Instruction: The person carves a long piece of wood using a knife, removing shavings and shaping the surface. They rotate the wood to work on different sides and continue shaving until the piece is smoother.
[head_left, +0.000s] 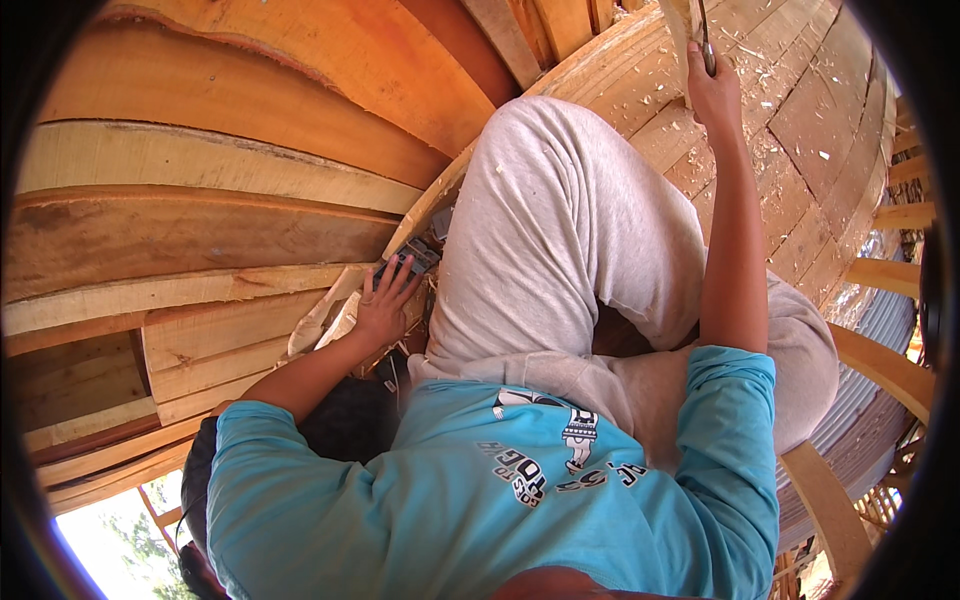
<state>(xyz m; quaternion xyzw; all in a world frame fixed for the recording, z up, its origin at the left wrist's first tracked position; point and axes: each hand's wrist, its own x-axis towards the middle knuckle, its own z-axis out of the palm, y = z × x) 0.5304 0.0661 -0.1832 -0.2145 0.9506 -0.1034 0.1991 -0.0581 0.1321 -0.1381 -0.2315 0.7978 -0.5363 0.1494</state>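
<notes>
My right hand (714, 92) is at the upper right, its fingers wrapped round a slim, dark, knife-like tool (708, 55). The tool's far end runs out of the picture. Right beside it stands a pale strip of wood (682, 22), and I cannot tell whether the hand also touches it. At the left, my left hand (384, 308) is open, its fingers spread toward a dark, boxy device (412, 258). The fingertips reach the device's near edge. It lies between my raised knee and the plank wall, and its kind is unclear.
Curved wooden planks (240, 150) form a wall on the left. Wood shavings (790, 75) litter the boarded floor (825, 120). A dark bag-like thing (350, 415) lies under my left arm. Wooden ribs (885, 365) and corrugated sheet metal (850, 400) show at the right.
</notes>
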